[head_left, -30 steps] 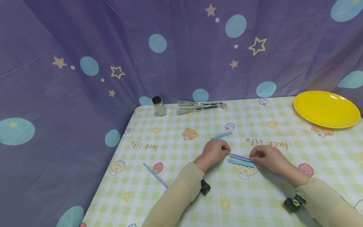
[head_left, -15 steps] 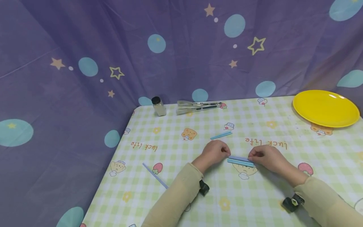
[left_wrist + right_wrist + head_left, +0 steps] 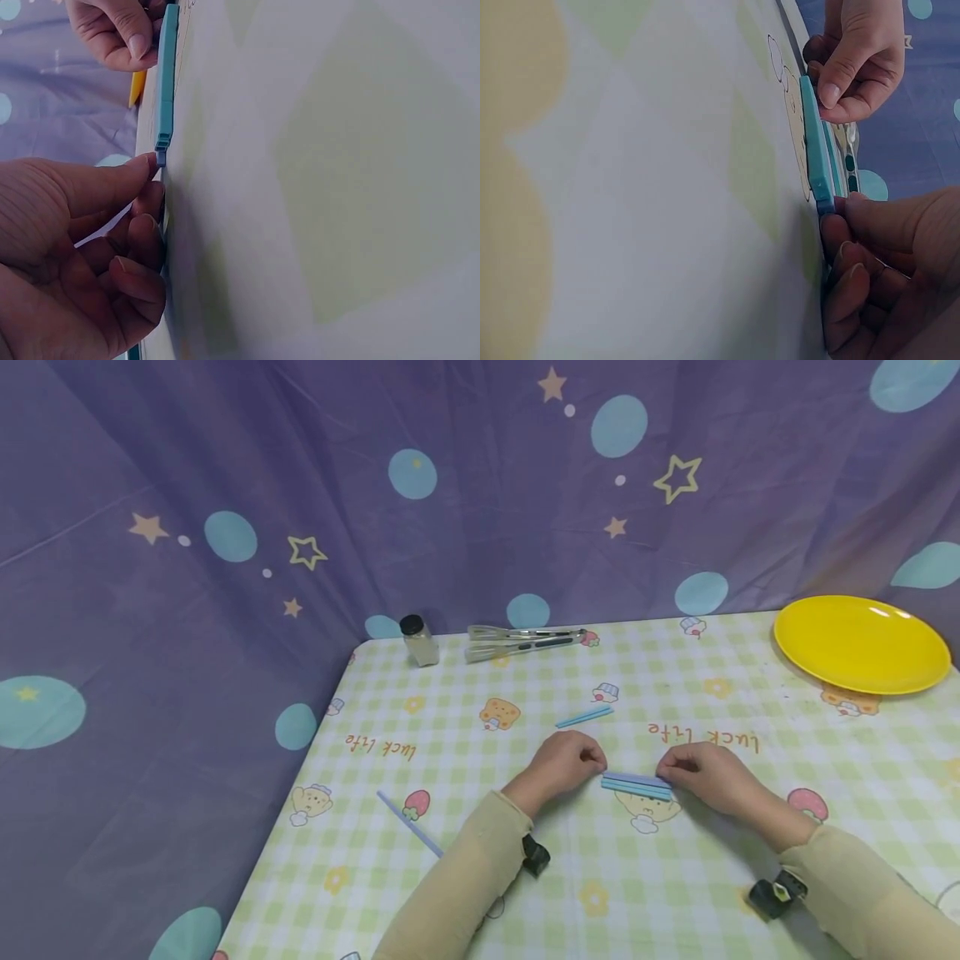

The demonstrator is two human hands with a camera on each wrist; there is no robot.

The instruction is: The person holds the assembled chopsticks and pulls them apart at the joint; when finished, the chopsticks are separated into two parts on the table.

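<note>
the purple stick lies crosswise between my two hands, its long axis running from the fingertips of one to the fingertips of the other, the right-hand end a touch nearer my body. neither hand is nearer: each has an end. my left hand pinches the one end between thumb and index finger, a narrow grip, and my right hand pinches the other the same way. what matters most, i judge, is the neighbour: the teal sticks lie along the purple one on the side toward my body, nearly parallel, the ends close to level. they look right up against it, though i can't tell whether they truly touch all along.

both hands are low, close to the surface, forearms coming in from either side and slanting toward each other. in the wrist views the remaining fingers of each hand are curled in behind the pinch.

just beyond my left hand is another teal pair, slanting away to the right. well out to the left of that hand lies a longer purple stick, its near end hidden by my sleeve. farther off beyond the left hand are the tongs and a black-capped jar; beyond the right, a yellow plate.
</note>
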